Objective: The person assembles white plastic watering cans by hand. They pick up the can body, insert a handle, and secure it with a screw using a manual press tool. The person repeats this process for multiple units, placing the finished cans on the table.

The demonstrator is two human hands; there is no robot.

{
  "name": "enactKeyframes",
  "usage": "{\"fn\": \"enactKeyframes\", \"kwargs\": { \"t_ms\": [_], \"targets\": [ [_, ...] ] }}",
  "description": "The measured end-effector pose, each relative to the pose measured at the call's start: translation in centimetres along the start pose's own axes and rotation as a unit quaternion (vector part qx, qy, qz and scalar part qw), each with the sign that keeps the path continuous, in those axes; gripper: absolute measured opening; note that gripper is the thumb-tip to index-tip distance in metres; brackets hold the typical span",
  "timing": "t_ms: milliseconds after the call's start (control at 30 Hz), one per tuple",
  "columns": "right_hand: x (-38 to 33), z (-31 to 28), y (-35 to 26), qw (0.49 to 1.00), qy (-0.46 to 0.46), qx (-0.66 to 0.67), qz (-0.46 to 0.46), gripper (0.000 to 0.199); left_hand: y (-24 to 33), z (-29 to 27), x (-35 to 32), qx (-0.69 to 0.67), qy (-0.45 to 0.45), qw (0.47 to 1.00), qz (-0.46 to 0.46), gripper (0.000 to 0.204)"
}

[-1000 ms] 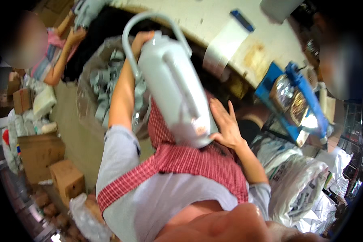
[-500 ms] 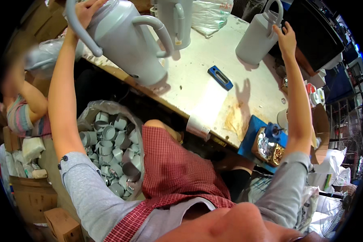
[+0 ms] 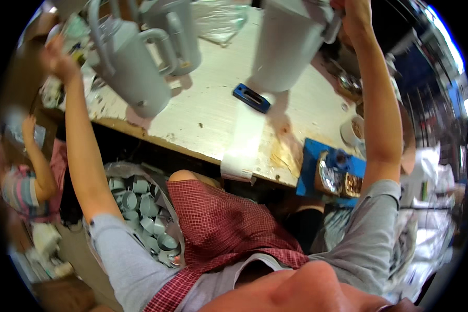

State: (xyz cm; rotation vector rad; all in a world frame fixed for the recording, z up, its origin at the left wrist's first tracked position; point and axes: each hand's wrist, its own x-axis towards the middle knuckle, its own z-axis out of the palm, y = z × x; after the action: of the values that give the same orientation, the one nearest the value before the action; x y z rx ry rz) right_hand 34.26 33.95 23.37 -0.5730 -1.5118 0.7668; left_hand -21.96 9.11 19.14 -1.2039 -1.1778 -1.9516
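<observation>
A pale grey jug [image 3: 288, 47] with a handle stands on the white worktable [image 3: 213, 119], near its far right edge, and the right hand [image 3: 356, 15] is at its top, fingers curled around the handle part at the upper rim; the picture's edge cuts off how tightly they close. The left hand [image 3: 57, 54] is raised at the far left with its fingers spread, blurred, just beside a second grey jug [image 3: 135, 67] with a long arched handle, not clearly touching it. A third grey jug [image 3: 179, 31] stands behind that one. On the table between the jugs lie a small blue tool [image 3: 251, 98] and a white strip of paper [image 3: 244, 138]. Below the table edge sits a bag of grey caps [image 3: 140, 208], beside the person's red checked apron [image 3: 223, 229]. Another person's arm [image 3: 39, 166] shows at left.
</observation>
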Motion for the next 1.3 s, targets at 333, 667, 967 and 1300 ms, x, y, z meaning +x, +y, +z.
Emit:
{"fn": "enactKeyframes", "kwargs": {
  "t_ms": [333,667,967,1300],
  "targets": [
    [-27.6,-0.1,-8.1,0.989,-0.140,-0.018,-0.038,0.026,28.5,5.8,-32.0,-0.506,-0.377,0.570,-0.526,0.096],
    [-44.0,-33.3,0.2,0.806,-0.016,-0.589,0.063,0.018,31.3,3.5,-35.2,-0.358,-0.472,0.645,-0.483,0.080],
    [-43.4,-33.7,5.6,0.698,-0.067,-0.691,0.174,0.023,33.5,7.9,-35.0,-0.339,-0.535,0.656,-0.411,0.068],
    [-44.5,-30.2,1.2,0.801,-0.084,-0.589,0.065,0.014,31.2,5.2,-35.8,-0.356,-0.510,0.633,-0.461,0.062]
  ]
}}
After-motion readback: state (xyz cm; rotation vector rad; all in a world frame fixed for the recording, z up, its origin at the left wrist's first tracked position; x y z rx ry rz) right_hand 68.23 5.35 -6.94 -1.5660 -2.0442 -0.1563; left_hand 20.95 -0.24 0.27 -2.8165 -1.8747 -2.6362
